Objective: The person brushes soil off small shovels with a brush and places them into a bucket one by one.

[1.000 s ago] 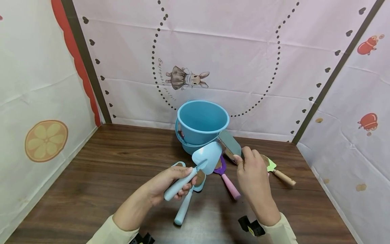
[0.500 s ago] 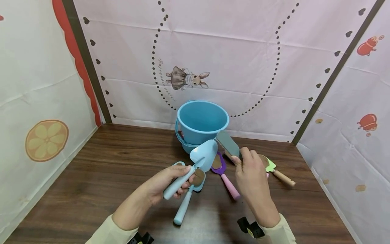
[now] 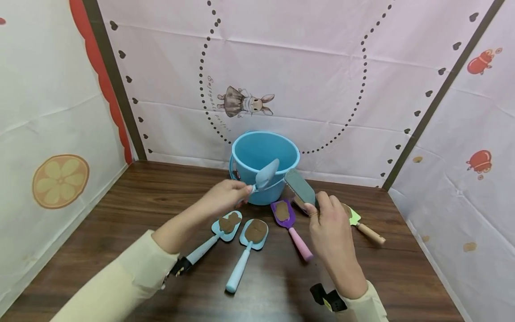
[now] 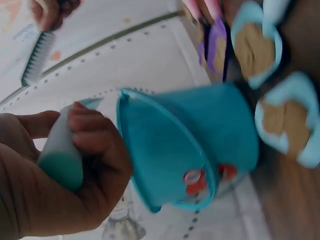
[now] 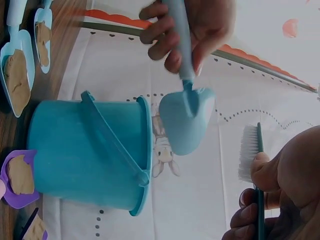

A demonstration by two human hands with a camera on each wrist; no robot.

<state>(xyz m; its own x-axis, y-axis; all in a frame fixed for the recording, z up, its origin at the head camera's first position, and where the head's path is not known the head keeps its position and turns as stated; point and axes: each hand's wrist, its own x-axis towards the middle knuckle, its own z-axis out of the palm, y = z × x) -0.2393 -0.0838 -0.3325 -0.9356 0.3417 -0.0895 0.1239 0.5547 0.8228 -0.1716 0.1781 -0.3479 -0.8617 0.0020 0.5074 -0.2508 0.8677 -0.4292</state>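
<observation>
My left hand (image 3: 223, 197) grips the handle of a light blue toy trowel (image 3: 267, 173), its blade raised in front of the blue bucket's (image 3: 268, 197) rim. In the right wrist view the trowel blade (image 5: 186, 125) shows a smooth face with no brown material visible on it. My right hand (image 3: 331, 228) pinches a grey-green brush (image 3: 301, 186) to the right of the bucket. White bristles on the brush (image 5: 248, 152) show in the right wrist view. The bucket stands upright against the back wall, its handle hanging down the side.
Two light blue shovels (image 3: 238, 268) bearing brown clay-like material (image 3: 255, 230) lie before the bucket. To their right lie a purple scoop (image 3: 289, 219) with a pink handle and a green shovel (image 3: 355, 218) with a wooden handle, both with brown material. Printed cloth walls (image 3: 322, 89) enclose the table.
My left hand has moved forward and up with the trowel, from above the light blue shovels to the bucket's front rim, uncovering those shovels. The right hand holds the brush nearly still.
</observation>
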